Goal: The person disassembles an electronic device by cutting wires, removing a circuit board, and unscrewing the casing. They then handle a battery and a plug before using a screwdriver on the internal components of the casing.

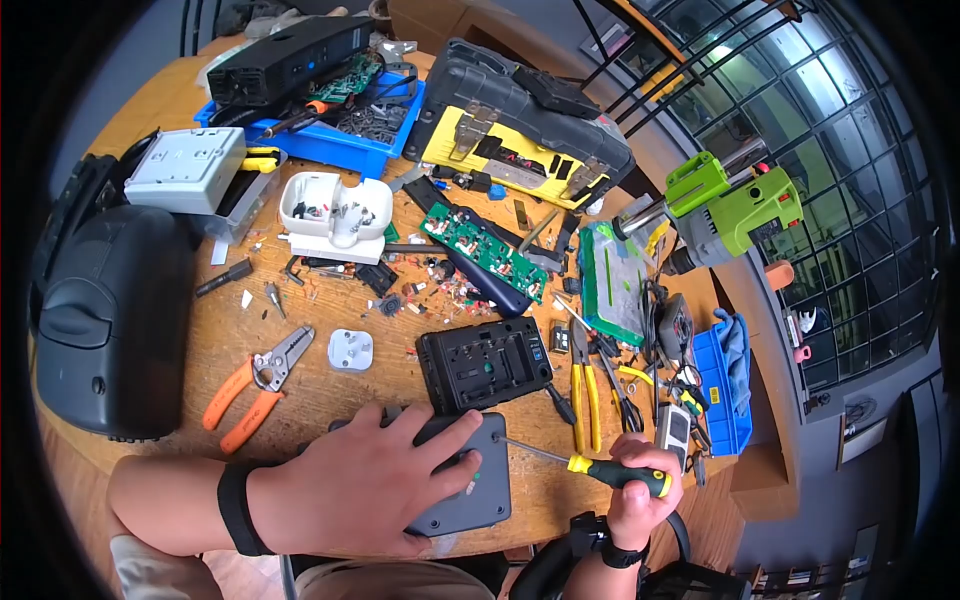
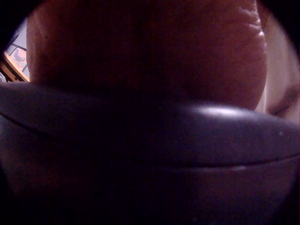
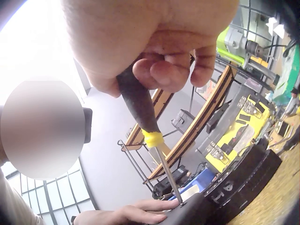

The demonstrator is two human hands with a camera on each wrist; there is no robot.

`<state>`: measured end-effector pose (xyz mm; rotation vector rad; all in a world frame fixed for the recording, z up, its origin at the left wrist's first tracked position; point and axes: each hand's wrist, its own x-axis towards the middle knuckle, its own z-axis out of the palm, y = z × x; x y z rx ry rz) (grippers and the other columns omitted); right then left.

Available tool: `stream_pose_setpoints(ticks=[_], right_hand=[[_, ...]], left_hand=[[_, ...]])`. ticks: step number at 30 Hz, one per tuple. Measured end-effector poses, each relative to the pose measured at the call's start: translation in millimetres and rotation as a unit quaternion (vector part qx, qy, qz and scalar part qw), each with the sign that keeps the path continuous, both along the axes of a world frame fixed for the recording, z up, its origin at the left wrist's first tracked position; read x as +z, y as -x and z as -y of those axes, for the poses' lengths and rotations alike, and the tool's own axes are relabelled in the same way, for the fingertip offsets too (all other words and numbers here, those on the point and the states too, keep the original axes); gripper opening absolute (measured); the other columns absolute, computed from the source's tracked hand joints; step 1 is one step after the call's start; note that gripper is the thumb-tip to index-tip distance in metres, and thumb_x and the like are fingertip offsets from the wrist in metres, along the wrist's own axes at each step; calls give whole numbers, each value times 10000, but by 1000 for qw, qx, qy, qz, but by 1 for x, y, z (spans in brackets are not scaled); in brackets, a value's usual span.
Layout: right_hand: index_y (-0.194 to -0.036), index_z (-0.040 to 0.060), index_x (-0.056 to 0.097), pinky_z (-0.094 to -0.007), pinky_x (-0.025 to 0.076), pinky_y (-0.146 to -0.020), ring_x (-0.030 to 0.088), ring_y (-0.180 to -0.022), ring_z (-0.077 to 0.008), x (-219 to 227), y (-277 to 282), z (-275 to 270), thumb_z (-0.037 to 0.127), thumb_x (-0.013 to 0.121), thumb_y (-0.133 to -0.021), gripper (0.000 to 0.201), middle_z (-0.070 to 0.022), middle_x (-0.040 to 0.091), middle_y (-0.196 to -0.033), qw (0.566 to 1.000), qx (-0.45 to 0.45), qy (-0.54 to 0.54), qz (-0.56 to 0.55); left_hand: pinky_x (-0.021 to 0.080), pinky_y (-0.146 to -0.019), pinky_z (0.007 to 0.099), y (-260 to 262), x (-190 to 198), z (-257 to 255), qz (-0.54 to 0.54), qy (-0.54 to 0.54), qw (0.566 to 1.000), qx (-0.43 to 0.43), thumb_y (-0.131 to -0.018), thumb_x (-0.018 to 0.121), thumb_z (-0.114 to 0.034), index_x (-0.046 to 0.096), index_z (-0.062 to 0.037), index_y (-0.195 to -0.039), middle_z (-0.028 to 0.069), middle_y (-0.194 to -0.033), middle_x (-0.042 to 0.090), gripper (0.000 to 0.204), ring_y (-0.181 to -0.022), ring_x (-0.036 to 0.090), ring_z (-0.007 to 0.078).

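My left hand [image 1: 385, 470] lies with spread, straight fingers on a dark grey plastic case [image 1: 493, 480] at the table's front edge, pressing on its top. In the left wrist view the smooth side of the case [image 2: 225, 136] fills the lower half below the hand. My right hand [image 1: 640, 490] grips the black and yellow handle of a screwdriver [image 1: 600, 468]. Its metal shaft slants down to the case's upper right corner, with the tip at a screw hole there. In the right wrist view, fingers curl round the screwdriver handle [image 3: 138, 103], and left-hand fingers [image 3: 154, 205] rest beside the tip.
Just behind the case lies a black plastic housing [image 1: 485, 362]. Orange-handled wire strippers [image 1: 258, 388] and a white plug adapter [image 1: 351, 350] lie to the left, yellow-handled pliers [image 1: 585, 390] to the right. Farther back are a green circuit board [image 1: 480, 248], scattered small parts and a yellow-black toolbox [image 1: 520, 150].
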<state>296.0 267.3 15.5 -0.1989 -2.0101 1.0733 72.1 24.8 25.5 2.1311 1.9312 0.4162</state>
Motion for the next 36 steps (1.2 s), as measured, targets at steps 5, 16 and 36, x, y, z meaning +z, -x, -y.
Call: stream_pose_setpoints(ticks=[5, 16, 36], right_hand=[[-999, -16, 615, -401, 497, -783, 602, -839, -264, 0, -1, -3, 422, 776, -942, 470, -140, 659, -880, 1000, 8, -4, 6], [-1011, 5, 615, -390, 496, -749, 598, -816, -244, 28, 8, -3, 359, 814, -918, 417, -131, 644, -843, 998, 13, -39, 53], [-1020, 113, 636, -374, 464, -691, 642, -697, -228, 166, 76, 22, 276, 819, -840, 304, -52, 648, -852, 736, 139, -513, 419]], left_hand=[[505, -890, 464, 1, 0, 0, -9, -1, 1000, -3, -799, 775, -570, 555, -107, -1455, 166, -1621, 388, 832, -1237, 518, 342], [505, -903, 472, 0, 0, 0, -1, 1, 1000, -2, -789, 777, -567, 550, -111, -1456, 163, -1623, 386, 839, -1247, 516, 347], [508, -868, 459, 0, -2, 1, -14, -13, 1000, 1, -794, 775, -573, 563, -118, -1448, 161, -1616, 393, 824, -1233, 521, 343]])
